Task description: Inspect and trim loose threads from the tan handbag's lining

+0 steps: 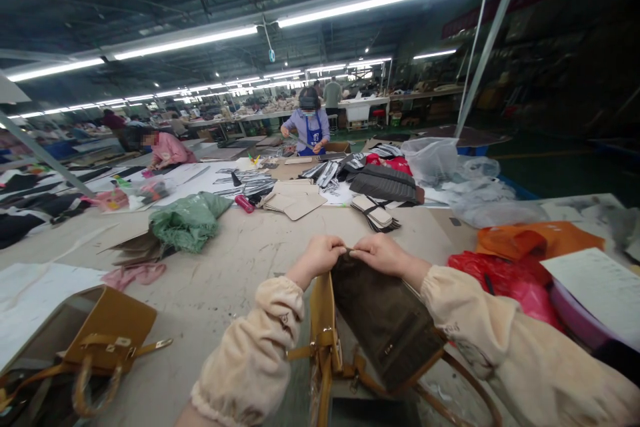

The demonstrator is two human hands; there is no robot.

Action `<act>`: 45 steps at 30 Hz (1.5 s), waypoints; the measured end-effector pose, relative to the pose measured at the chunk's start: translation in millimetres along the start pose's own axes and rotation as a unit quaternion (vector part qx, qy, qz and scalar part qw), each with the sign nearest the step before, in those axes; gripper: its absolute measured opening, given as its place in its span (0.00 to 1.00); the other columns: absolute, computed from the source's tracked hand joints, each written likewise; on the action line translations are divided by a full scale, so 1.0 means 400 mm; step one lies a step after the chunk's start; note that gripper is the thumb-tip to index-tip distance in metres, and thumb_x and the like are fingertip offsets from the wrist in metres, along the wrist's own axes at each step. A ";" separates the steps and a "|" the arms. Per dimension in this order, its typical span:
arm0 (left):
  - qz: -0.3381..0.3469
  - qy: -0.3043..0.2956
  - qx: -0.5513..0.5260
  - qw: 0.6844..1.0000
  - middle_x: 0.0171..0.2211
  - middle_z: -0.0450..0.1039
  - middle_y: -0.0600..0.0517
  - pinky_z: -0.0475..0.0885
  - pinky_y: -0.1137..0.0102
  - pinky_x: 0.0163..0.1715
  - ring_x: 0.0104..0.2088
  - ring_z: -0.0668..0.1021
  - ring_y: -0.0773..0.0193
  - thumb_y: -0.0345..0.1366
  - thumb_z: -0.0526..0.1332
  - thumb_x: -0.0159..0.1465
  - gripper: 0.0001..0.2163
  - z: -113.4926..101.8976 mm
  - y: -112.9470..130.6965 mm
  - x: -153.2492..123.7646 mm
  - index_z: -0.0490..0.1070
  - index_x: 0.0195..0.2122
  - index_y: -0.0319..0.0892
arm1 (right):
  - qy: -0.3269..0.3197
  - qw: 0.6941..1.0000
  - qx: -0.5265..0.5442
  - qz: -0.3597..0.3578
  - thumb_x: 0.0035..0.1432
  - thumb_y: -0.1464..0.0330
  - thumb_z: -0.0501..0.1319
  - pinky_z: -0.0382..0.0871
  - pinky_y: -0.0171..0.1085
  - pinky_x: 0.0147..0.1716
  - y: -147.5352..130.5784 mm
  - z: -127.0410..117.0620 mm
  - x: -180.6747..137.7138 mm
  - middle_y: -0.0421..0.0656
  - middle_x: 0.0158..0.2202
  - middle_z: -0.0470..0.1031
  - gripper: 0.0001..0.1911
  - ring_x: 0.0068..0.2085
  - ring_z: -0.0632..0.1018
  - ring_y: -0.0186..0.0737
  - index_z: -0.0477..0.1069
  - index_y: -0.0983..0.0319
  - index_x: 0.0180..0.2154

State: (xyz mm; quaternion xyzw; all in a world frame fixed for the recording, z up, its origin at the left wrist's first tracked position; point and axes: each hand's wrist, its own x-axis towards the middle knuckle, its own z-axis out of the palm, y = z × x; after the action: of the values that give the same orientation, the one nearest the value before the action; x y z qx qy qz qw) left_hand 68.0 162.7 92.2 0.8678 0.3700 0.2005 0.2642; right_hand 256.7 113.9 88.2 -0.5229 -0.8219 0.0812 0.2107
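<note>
A tan leather handbag stands on the worktable right in front of me, with its dark brown lining pulled up out of it. My left hand is closed in a pinch on the lining's top edge. My right hand pinches the same edge just beside it, the two hands nearly touching. Both arms wear cream sleeves. The bag's tan straps and metal clasp show below the lining.
A second tan handbag lies at the lower left. A green bag, pink cloth, cut panels, and red and orange bags crowd the table. Two people work at far benches.
</note>
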 end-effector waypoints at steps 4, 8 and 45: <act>0.005 0.005 0.012 1.000 0.30 0.78 0.51 0.66 0.73 0.33 0.30 0.74 0.64 0.35 0.55 0.57 0.12 0.000 0.007 -0.006 0.77 0.36 0.41 | -0.046 0.998 0.039 -0.005 0.58 0.56 0.56 0.59 0.33 0.28 0.000 -0.010 -0.017 0.41 0.28 0.76 0.17 0.29 0.72 0.37 0.76 0.62 0.34; 0.011 0.012 0.011 1.000 0.30 0.78 0.50 0.66 0.72 0.33 0.30 0.74 0.64 0.34 0.55 0.57 0.12 -0.002 0.003 -0.013 0.77 0.36 0.41 | -0.067 0.994 0.081 0.010 0.54 0.53 0.59 0.60 0.32 0.28 -0.010 -0.006 -0.015 0.39 0.30 0.76 0.20 0.30 0.72 0.37 0.74 0.61 0.40; -0.029 0.022 -0.112 0.993 0.23 0.74 0.53 0.63 0.73 0.28 0.26 0.70 0.66 0.36 0.56 0.55 0.11 -0.018 -0.039 -0.090 0.77 0.31 0.39 | -0.085 0.992 -0.071 -0.058 0.60 0.53 0.53 0.59 0.33 0.30 -0.113 -0.012 -0.003 0.43 0.35 0.77 0.20 0.33 0.74 0.38 0.71 0.59 0.45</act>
State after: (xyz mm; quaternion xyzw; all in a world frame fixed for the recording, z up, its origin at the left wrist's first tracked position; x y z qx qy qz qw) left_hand 32.4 147.1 82.8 0.8169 0.3762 0.2519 0.3573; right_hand 221.9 92.4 108.1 -0.4790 -0.8697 0.0544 0.1063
